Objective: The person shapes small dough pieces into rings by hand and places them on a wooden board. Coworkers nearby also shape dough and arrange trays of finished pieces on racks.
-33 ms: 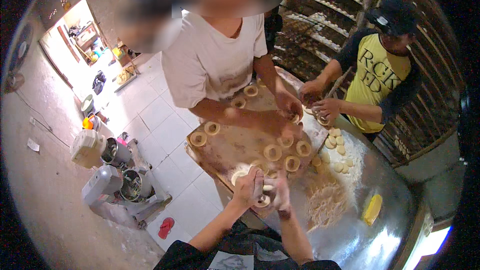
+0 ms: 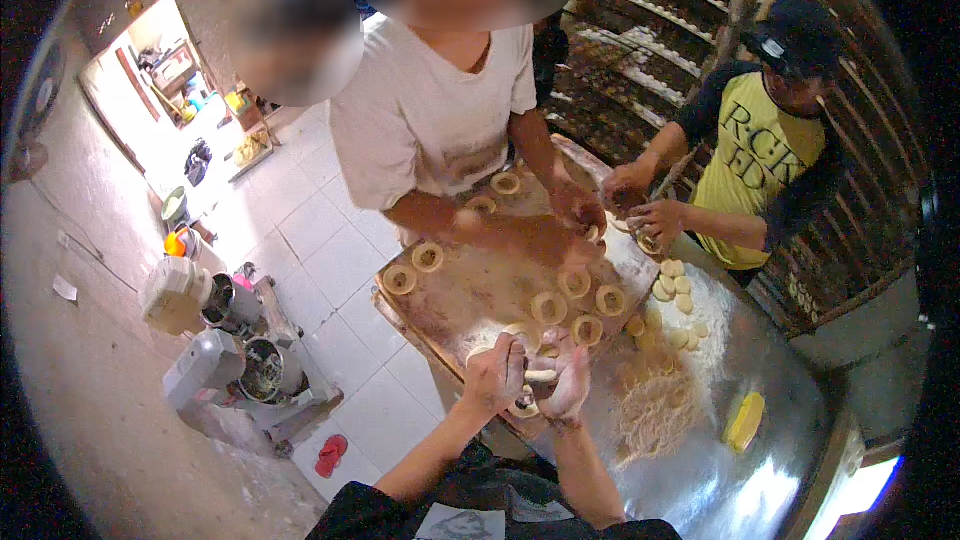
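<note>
Between the fingers, a dough strip is showing only partly. The left hand is gripping it, tightly curled; the right hand is half-curling, its hold impossible to tell.

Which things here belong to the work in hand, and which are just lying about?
Belonging, it seems:
dough between left hand and right hand
dough rings
brown board
round dough pieces

Apparently outside the job:
red footwear
grey floor machine
</note>
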